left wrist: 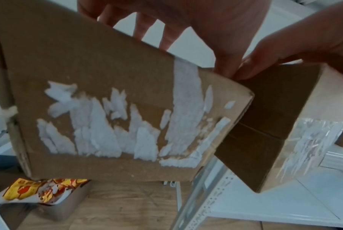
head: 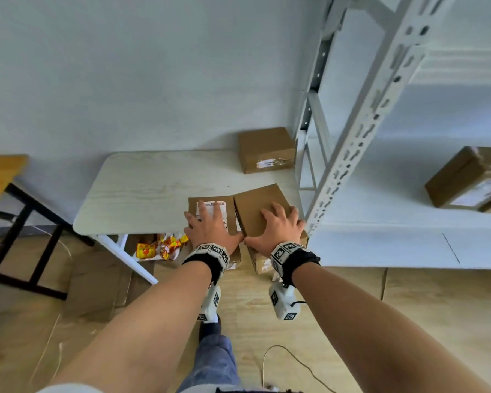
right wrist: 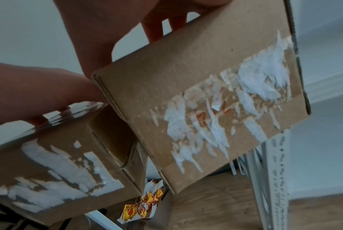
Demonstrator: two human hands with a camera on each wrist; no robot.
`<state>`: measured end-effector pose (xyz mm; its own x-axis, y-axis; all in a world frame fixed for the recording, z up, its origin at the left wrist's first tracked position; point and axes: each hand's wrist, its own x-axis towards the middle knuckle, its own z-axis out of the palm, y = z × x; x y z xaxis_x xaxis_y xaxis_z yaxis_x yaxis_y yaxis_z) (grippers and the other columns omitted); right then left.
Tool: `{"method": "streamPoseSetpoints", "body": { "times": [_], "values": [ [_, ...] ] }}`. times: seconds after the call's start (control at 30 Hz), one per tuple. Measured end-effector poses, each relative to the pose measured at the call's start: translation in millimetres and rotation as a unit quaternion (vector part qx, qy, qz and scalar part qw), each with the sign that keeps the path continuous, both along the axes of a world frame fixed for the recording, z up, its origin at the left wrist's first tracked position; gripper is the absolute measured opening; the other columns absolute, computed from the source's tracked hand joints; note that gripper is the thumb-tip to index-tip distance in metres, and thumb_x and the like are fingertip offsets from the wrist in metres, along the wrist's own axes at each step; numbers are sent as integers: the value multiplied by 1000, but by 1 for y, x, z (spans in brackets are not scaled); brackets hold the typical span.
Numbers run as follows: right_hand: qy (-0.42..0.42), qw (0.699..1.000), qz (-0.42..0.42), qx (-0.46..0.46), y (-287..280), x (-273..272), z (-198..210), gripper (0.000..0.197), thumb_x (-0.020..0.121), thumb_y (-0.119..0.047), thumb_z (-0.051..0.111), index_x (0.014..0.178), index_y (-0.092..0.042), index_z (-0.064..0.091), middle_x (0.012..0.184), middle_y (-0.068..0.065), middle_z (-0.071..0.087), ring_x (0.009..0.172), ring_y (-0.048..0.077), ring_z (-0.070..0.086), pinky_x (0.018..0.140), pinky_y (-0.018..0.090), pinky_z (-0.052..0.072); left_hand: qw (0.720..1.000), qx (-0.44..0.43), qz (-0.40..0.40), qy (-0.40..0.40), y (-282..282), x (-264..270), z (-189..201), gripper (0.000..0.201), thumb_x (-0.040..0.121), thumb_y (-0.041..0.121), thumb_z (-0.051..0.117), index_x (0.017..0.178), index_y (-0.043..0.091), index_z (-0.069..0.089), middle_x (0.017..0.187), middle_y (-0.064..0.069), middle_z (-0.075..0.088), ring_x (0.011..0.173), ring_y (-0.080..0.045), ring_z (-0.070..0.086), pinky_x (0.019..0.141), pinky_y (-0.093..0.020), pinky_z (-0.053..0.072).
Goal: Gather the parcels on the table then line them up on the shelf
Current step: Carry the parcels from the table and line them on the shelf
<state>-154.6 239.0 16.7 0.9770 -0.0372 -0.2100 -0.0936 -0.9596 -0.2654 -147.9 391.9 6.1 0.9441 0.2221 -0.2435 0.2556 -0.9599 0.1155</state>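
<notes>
— What is biggest here?
— The white metal shelf (head: 380, 236) on the right, cut off at the frame's edge; a cardboard parcel on the shelf (head: 468, 180) is also partly cut off. Left of it stands the pale wood surface (head: 142, 191), with a far parcel (head: 264, 150) at its back corner near the wall.

— And the hands?
— The left hand (head: 211, 229) lies on the labelled parcel (head: 210, 205), fingers spread across the top. The right hand (head: 281, 229) grips the plain parcel (head: 260, 207), fingers spread over its top, thumb at the near edge. The boxes sit side by side at the surface's near edge, corners touching.

— Anything unclear?
— The shipping label is mostly covered. In both wrist views the boxes' near faces show torn white label remains, unreadable. Yellow-red wrappers (head: 159, 246) lie below the surface, partly hidden.
</notes>
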Motion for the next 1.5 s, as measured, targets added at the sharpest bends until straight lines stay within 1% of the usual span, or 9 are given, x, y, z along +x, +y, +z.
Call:
{"method": "streamPoseSetpoints", "body": {
  "times": [0.2, 0.4, 0.63, 0.77, 0.87, 1.07, 1.23, 1.37, 1.5],
  "values": [
    [1, 1000, -28, -4, -32, -56, -2, 94, 64, -76, 62, 144, -33, 42, 157, -3, 27, 144, 41, 11, 113, 59, 20, 999, 6, -35, 16, -32, -47, 6, 111, 75, 77, 61, 158, 29, 5, 166, -8, -7, 148, -50, 2, 115, -58, 25],
    [4, 996, -87, -22, -57, -91, 0, 93, 64, -77, 62, 144, -34, 42, 157, -3, 28, 144, 40, 13, 112, 57, 22, 993, 4, -116, 19, -50, -64, 2, 111, 74, 80, 60, 158, 30, 6, 166, -7, -4, 147, -49, 4, 112, -58, 29],
    [12, 984, -178, -25, -91, -115, 9, 88, 61, -74, 64, 139, -36, 47, 152, -7, 34, 139, 37, 20, 107, 54, 27, 977, -25, -212, 16, -82, -70, -3, 111, 71, 78, 64, 157, 36, 7, 166, -4, -4, 148, -48, 3, 114, -59, 26],
    [4, 976, -215, -34, -124, -120, 10, 86, 60, -72, 64, 137, -37, 48, 150, -7, 36, 137, 37, 22, 107, 54, 28, 965, -34, -259, 8, -116, -76, -5, 108, 68, 77, 66, 154, 39, 12, 165, -4, 0, 146, -49, 6, 110, -59, 30],
    [-4, 973, -228, -38, -153, -117, 9, 86, 60, -72, 64, 137, -37, 48, 150, -7, 36, 137, 37, 22, 107, 54, 29, 960, -23, -278, 2, -144, -74, -4, 109, 68, 77, 65, 155, 38, 12, 165, -3, 0, 146, -49, 6, 110, -59, 30],
    [-17, 975, -218, -34, -222, -91, 3, 84, 61, -69, 65, 137, -37, 49, 151, -6, 35, 139, 38, 21, 107, 54, 28, 963, -23, -267, -5, -214, -51, -6, 107, 70, 75, 65, 154, 38, 11, 165, -1, -2, 147, -48, 5, 112, -60, 27],
    [-18, 980, -195, -28, -296, -63, 8, 87, 60, -72, 63, 138, -37, 48, 151, -6, 36, 139, 37, 21, 107, 53, 28, 969, -26, -244, -2, -283, -44, -2, 105, 71, 72, 66, 154, 39, 11, 166, 0, -2, 148, -48, 5, 113, -62, 28],
    [-30, 982, -186, -7, -348, -32, 16, 87, 59, -73, 62, 137, -37, 48, 149, -8, 37, 138, 37, 22, 106, 52, 30, 978, -33, -205, -15, -339, -23, 16, 105, 71, 70, 67, 154, 37, 13, 166, 0, -2, 148, -48, 5, 112, -62, 27],
    [-38, 986, -163, -1, -377, 0, 15, 89, 59, -75, 65, 138, -38, 47, 149, -9, 37, 140, 38, 20, 107, 53, 29, 984, -23, -170, -48, -369, 14, 40, 108, 69, 75, 67, 155, 34, 16, 166, -1, 1, 148, -48, 4, 113, -61, 24]
  ]
}}
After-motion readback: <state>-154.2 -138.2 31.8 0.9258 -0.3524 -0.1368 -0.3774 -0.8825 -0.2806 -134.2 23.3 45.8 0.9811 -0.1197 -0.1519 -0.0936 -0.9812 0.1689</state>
